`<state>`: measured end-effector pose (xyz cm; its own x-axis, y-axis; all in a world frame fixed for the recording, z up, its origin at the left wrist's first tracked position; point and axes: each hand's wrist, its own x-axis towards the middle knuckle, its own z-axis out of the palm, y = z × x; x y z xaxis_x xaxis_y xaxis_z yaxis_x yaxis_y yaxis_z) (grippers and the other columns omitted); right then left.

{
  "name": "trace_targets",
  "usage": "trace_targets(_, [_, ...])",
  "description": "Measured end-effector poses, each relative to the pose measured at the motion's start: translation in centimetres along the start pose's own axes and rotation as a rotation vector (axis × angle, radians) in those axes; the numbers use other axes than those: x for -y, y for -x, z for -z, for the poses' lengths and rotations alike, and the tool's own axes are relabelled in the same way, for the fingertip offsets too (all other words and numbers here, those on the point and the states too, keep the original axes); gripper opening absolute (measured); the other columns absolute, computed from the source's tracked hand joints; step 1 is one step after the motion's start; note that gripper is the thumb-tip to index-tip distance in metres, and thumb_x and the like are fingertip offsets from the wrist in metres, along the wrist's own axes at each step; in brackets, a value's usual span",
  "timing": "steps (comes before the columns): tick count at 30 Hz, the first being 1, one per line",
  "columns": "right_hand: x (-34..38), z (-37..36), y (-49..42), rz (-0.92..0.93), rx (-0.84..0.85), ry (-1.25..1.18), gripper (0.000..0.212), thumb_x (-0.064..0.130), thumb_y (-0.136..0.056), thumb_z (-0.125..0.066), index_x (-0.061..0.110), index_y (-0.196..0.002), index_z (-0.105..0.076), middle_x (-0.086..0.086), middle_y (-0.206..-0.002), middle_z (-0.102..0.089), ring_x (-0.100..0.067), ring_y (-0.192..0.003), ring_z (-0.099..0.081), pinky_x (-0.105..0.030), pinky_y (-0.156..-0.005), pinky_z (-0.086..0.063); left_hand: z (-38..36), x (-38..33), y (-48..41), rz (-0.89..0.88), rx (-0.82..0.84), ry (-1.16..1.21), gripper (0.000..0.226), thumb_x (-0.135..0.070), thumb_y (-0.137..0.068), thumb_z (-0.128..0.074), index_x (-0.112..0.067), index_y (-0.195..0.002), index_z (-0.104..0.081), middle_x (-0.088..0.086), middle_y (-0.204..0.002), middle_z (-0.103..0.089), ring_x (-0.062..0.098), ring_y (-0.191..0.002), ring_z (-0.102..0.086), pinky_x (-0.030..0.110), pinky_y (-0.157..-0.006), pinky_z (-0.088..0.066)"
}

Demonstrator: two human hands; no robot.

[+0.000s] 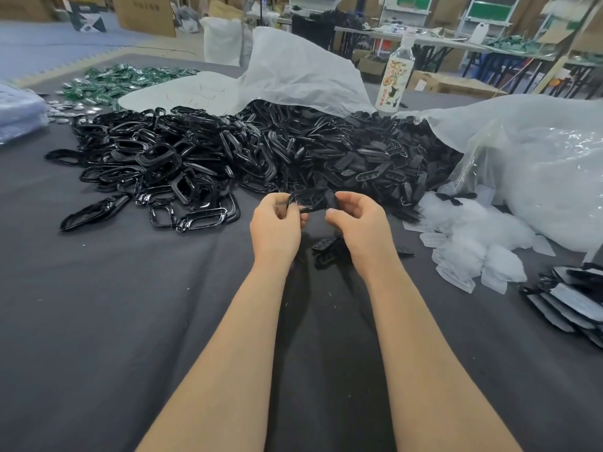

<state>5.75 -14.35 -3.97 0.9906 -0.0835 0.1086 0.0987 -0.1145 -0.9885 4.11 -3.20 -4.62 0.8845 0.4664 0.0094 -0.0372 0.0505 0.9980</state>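
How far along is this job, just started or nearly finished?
Done: a small stack of bagged pieces at the right edge. In hand: the left hand and right hand pinch one black part between them. Left: the big heap of black frames and the heap of flat black pieces, so most remains.

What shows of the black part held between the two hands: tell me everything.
The black part is a glossy, plastic-looking piece, oblong and frame-like, held crosswise above the grey cloth, in front of the pile of similar pieces. The left hand pinches its left end, the right hand its right end. Finer detail is too dark to tell.
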Motion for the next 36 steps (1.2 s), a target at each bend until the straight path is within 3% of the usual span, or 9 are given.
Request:
trace_targets(3, [-0.1,-0.1,0.1,0.114,-0.049,0.172,0.028,0.003,-0.085,-0.063,0.015,-0.110,-0.062,0.003,-0.102,-0.063,0.002,-0.088,-0.058,-0.005,-0.076,-0.046,0.0,0.1,0.0,-0.006,0.000,-0.030,0.028,-0.008,-0.095,-0.054,-0.033,-0.084,-0.051,-0.004,-0.076,-0.066,0.014,-0.077,-0.068,0.042,-0.089,-0.055])
trace_targets(7, [0.0,-0.2,0.3,0.167,-0.057,0.232,0.029,0.005,-0.091,-0.057,0.007,-0.119,-0.063,0.000,-0.100,-0.066,-0.016,-0.091,-0.067,-0.028,-0.088,-0.053,-0.1,0.1,-0.1,-0.010,-0.006,-0.038,0.027,-0.008,-0.094,-0.054,-0.032,-0.084,-0.051,-0.004,-0.077,-0.066,0.011,-0.075,-0.067,0.039,-0.087,-0.056])
trace_targets(10, [0.1,-0.3,0.5,0.211,-0.066,0.254,0.028,0.006,-0.093,-0.054,0.008,-0.120,-0.062,0.007,-0.094,-0.065,-0.010,-0.083,-0.068,-0.020,-0.082,-0.052,-0.2,0.1,-0.2,-0.007,-0.007,-0.025,0.019,-0.007,-0.094,-0.054,-0.025,-0.090,-0.054,-0.004,-0.079,-0.065,0.009,-0.072,-0.066,0.038,-0.086,-0.056])
trace_targets(14, [0.3,-0.2,0.5,0.195,-0.080,0.210,0.024,0.001,-0.089,-0.057,0.018,-0.104,-0.063,0.009,-0.090,-0.063,-0.017,-0.086,-0.068,-0.022,-0.081,-0.052,-0.2,0.1,-0.4,0.016,-0.016,0.018,0.015,-0.005,-0.094,-0.054,-0.018,-0.101,-0.054,-0.003,-0.081,-0.065,0.005,-0.067,-0.065,0.034,-0.083,-0.057])
trace_targets(21, [0.7,-0.1,0.6,0.159,-0.151,0.140,0.015,0.006,-0.086,-0.063,0.019,-0.093,-0.063,0.004,-0.086,-0.066,-0.021,-0.086,-0.067,-0.037,-0.086,-0.054,-0.3,0.3,-0.5,-0.002,-0.011,0.001,0.015,-0.006,-0.094,-0.054,-0.021,-0.096,-0.054,-0.003,-0.077,-0.064,0.005,-0.065,-0.065,0.034,-0.081,-0.058])
trace_targets(24, [0.8,0.0,0.6,0.189,-0.252,0.108,0.009,0.009,-0.086,-0.064,0.017,-0.090,-0.064,0.004,-0.084,-0.066,-0.013,-0.081,-0.065,-0.029,-0.081,-0.052,-0.3,0.2,-0.4,-0.003,-0.015,0.006,0.021,-0.007,-0.094,-0.055,-0.026,-0.087,-0.052,-0.002,-0.080,-0.063,-0.001,-0.061,-0.064,0.029,-0.078,-0.058])
trace_targets(27, [0.9,-0.1,0.9,0.294,-0.339,0.172,0.009,0.007,-0.085,-0.065,0.011,-0.090,-0.059,0.012,-0.077,-0.058,0.006,-0.068,-0.055,-0.008,-0.069,-0.040,-0.4,0.1,-0.3,-0.002,-0.012,0.026,0.022,-0.007,-0.094,-0.055,-0.027,-0.085,-0.051,-0.001,-0.080,-0.061,-0.003,-0.059,-0.065,0.026,-0.076,-0.057])
trace_targets(32, [1.0,-1.0,1.5,0.460,-0.277,0.374,0.011,0.002,-0.084,-0.063,0.009,-0.084,-0.056,-0.008,-0.083,-0.060,-0.017,-0.072,-0.052,-0.019,-0.071,-0.039,-0.7,0.0,0.2,-0.020,0.078,0.078,0.012,-0.010,-0.091,-0.063,-0.020,-0.087,-0.057,-0.003,-0.077,-0.068,0.006,-0.071,-0.070,0.034,-0.084,-0.057])
trace_targets(36, [0.9,-1.1,1.5,0.444,-0.173,0.375,0.008,0.005,-0.086,-0.064,0.007,-0.093,-0.065,-0.005,-0.091,-0.063,-0.001,-0.071,-0.053,-0.004,-0.069,-0.039,-0.8,-0.1,0.5,-0.031,0.170,0.066,0.014,-0.010,-0.090,-0.062,-0.024,-0.092,-0.059,0.001,-0.089,-0.070,0.014,-0.087,-0.069,0.032,-0.087,-0.055])
